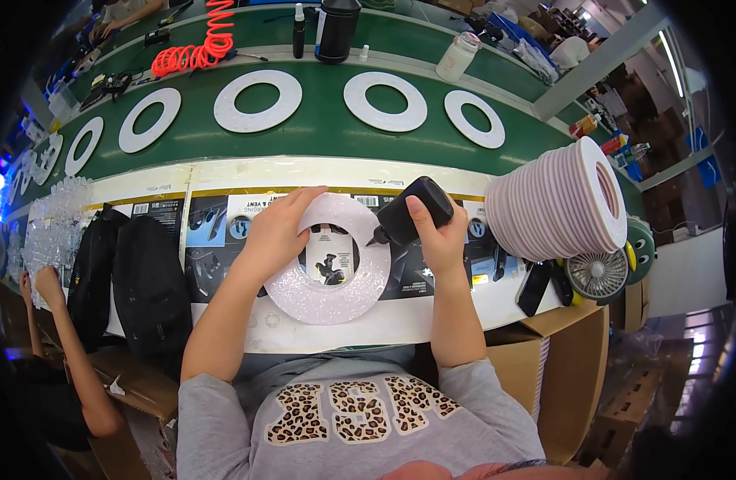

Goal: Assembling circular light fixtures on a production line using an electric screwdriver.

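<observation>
A white glittery foam ring [336,290] lies flat on the worktable right in front of me. My left hand [276,230] presses on its upper left edge. My right hand [440,237] grips a small black squeeze bottle [412,213], tilted so its nozzle touches the ring's right side. To the right, a tall stack of white rings [556,204] leans on its side.
Several white rings [258,101] lie in a row on the green belt [320,136] beyond. Black pouches [148,280] sit at left, a small fan [597,274] at right, and cardboard boxes [572,376] below. Another person's arm [72,352] reaches in at far left.
</observation>
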{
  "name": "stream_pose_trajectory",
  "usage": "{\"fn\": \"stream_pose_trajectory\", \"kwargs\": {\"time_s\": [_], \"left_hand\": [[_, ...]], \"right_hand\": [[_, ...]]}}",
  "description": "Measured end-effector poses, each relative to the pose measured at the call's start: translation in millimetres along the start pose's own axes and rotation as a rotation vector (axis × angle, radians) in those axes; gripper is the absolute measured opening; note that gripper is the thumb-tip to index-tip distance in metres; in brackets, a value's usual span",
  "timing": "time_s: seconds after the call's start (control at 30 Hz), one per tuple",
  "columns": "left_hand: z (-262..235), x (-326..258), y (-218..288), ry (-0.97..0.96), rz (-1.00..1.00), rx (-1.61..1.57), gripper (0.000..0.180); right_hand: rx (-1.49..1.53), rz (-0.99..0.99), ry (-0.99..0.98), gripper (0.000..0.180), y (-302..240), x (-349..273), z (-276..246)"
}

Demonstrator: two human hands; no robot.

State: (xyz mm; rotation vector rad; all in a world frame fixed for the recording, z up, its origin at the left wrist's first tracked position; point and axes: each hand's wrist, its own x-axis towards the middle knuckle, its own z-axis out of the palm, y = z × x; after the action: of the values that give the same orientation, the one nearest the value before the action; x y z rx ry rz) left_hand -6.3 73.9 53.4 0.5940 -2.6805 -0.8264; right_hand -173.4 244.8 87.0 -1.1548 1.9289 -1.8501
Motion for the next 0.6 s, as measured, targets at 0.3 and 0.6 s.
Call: {"fn": "stream_pose_trajectory", "kwargs": {"time_s": [0.3, 0.6], "left_hand": [[-1, 0, 0, 0.000, 0.004, -0.009, 0.065], [-1, 1, 0, -0.007, 0.003, -0.009, 0.064]], "right_hand": [[0.083, -0.024, 0.098, 0.025, 4, 0, -6], [0.009, -0.111, 0.113, 0.027, 10, -1, 3]]}}
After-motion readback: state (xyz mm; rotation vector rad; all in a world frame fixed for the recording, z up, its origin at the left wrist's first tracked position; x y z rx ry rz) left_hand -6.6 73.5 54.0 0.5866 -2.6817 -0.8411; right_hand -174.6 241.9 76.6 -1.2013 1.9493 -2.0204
